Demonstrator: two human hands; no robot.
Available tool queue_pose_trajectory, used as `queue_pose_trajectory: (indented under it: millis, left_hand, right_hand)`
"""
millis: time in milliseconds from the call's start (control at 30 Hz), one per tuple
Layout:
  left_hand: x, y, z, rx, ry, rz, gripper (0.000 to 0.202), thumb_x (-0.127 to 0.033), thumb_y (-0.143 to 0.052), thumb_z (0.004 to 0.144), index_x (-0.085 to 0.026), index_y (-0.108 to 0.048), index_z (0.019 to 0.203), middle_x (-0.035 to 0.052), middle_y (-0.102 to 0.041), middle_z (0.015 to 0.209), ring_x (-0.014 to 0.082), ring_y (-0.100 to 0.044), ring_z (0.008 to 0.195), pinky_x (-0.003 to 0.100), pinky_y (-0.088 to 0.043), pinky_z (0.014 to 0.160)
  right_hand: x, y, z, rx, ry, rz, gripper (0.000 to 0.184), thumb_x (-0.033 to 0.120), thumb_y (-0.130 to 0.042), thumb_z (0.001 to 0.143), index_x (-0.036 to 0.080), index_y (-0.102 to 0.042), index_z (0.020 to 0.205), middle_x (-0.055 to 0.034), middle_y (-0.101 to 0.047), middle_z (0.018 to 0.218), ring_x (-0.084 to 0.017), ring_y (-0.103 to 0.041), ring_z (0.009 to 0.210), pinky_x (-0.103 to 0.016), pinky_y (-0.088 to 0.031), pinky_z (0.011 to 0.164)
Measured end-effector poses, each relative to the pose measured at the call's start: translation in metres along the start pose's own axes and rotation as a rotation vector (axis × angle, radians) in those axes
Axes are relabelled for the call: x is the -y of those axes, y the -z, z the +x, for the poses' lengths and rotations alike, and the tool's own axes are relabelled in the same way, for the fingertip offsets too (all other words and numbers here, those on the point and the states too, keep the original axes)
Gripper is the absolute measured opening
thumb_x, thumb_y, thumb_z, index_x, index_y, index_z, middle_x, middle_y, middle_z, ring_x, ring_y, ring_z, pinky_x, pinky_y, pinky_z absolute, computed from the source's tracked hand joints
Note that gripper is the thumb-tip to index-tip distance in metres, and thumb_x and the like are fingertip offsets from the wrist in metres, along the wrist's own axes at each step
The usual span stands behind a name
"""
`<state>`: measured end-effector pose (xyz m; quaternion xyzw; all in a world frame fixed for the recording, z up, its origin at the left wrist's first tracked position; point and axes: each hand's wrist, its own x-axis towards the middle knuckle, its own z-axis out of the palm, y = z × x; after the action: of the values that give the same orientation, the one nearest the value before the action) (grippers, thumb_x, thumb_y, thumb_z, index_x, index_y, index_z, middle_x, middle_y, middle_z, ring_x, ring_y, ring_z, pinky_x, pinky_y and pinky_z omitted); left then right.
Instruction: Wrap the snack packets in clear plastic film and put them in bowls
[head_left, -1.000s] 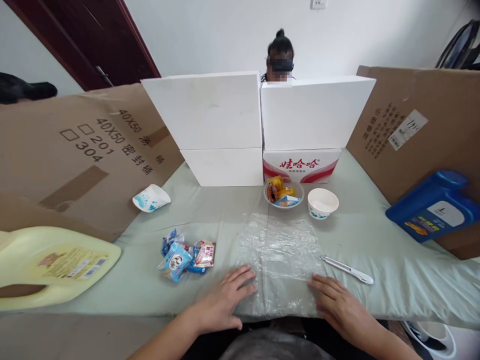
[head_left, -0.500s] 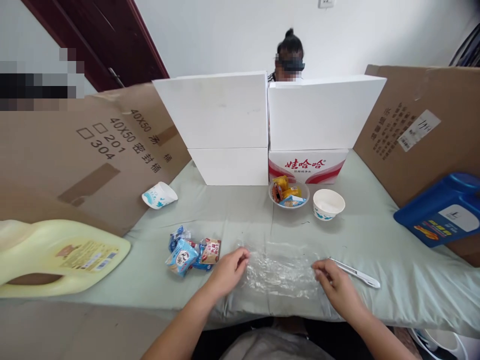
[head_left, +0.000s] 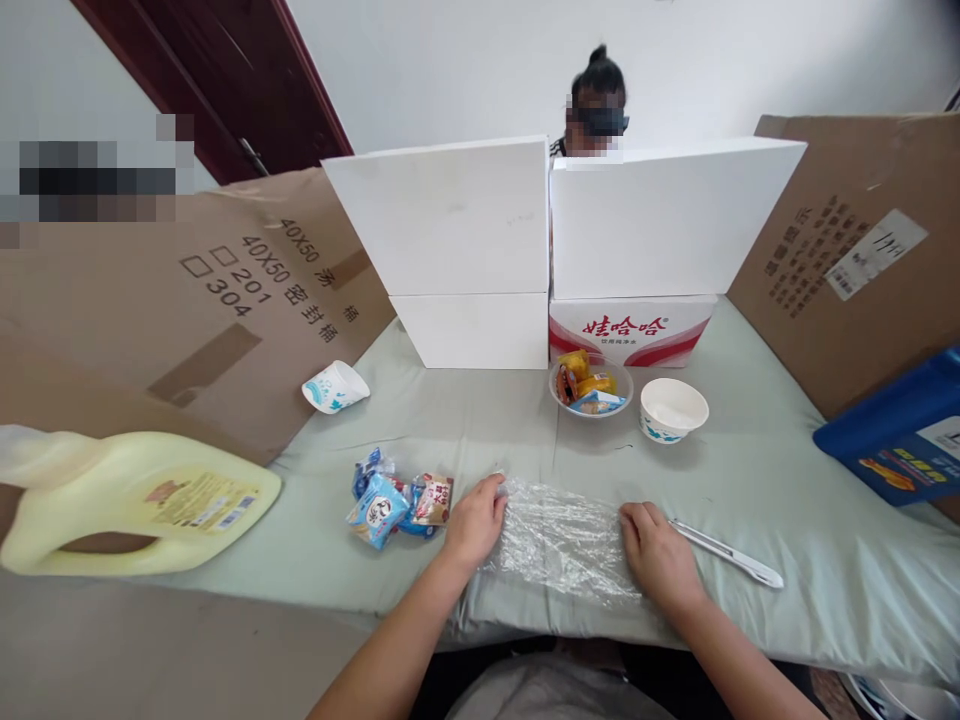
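Landmark: plastic sheet, lying crumpled near the front edge of the cloth-covered table [head_left: 495,420], between the hands. Yellow jug [head_left: 199,500]: well left of sheet. Paper cup [head_left: 334,388]: on its side, left of and beyond sheet. Snack packets [head_left: 379,512]: just left of sheet. Left hand [head_left: 476,525]: digits closed on sheet's left edge. Plastic sheet [head_left: 562,545]. Clear bowl [head_left: 581,411], holding wrapped snacks: beyond sheet. Right hand [head_left: 664,560]: curled fingers grasping sheet's right edge. White cutter [head_left: 742,565]: right of sheet.

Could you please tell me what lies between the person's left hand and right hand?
In the head view, a crinkled sheet of clear plastic spans the stretch between the left hand and the right hand.
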<state>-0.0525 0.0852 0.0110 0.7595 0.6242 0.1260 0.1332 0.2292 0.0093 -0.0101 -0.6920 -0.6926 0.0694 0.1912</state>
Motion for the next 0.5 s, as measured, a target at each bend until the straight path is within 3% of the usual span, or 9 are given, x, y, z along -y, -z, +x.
queue_pose_trajectory:
  millis: [167, 300, 367, 433, 500]
  left_hand:
    - [-0.002, 0.007, 0.003, 0.024, -0.006, 0.027, 0.036, -0.013, -0.052, 0.087, -0.018, -0.056, 0.123, 0.0074, -0.068, 0.106, 0.0217, -0.066, 0.096, 0.033, -0.050, 0.086]
    - [-0.023, 0.015, -0.003, -0.128, -0.118, 0.201, 0.032, -0.011, -0.049, 0.087, -0.016, -0.059, 0.117, 0.0121, -0.062, 0.112, 0.0281, -0.058, 0.103, 0.041, -0.047, 0.088]
    - [-0.039, 0.013, -0.010, -0.171, -0.254, 0.216, 0.025, -0.010, -0.045, 0.089, -0.016, -0.064, 0.106, 0.0128, -0.062, 0.106, 0.0287, -0.057, 0.101, 0.042, -0.046, 0.087]
    - [-0.053, 0.006, -0.016, -0.072, -0.472, 0.169, 0.026, -0.010, -0.041, 0.091, -0.017, -0.066, 0.094, 0.0105, -0.064, 0.096, 0.0259, -0.058, 0.095, 0.040, -0.047, 0.084]
    - [-0.061, -0.006, -0.020, 0.071, -0.677, 0.112, 0.024, -0.014, -0.042, 0.093, -0.018, -0.066, 0.097, 0.0087, -0.066, 0.098, 0.0247, -0.059, 0.099, 0.039, -0.047, 0.088]
  right_hand:
    - [-0.006, 0.001, 0.001, -0.062, 0.004, 0.069, 0.030, 0.027, -0.033, 0.095, 0.018, -0.060, 0.103, -0.0084, -0.068, 0.098, -0.022, -0.062, 0.092, -0.035, -0.046, 0.084]
    - [-0.003, 0.006, 0.006, -0.010, 0.018, 0.000, 0.030, 0.018, -0.037, 0.088, 0.016, -0.061, 0.106, -0.0078, -0.069, 0.096, -0.023, -0.060, 0.094, -0.035, -0.044, 0.085]
    - [-0.001, 0.008, 0.007, 0.004, 0.026, -0.024, 0.029, 0.017, -0.038, 0.087, 0.016, -0.061, 0.106, -0.0071, -0.069, 0.093, -0.023, -0.059, 0.093, -0.034, -0.044, 0.085]
    - [0.001, 0.008, 0.008, 0.007, 0.038, -0.040, 0.026, 0.018, -0.039, 0.089, 0.017, -0.061, 0.104, -0.0065, -0.069, 0.092, -0.023, -0.058, 0.092, -0.034, -0.042, 0.086]
    - [0.002, 0.007, 0.009, 0.009, 0.055, -0.060, 0.025, 0.020, -0.038, 0.092, 0.018, -0.061, 0.100, -0.0062, -0.069, 0.091, -0.023, -0.057, 0.091, -0.035, -0.041, 0.086]
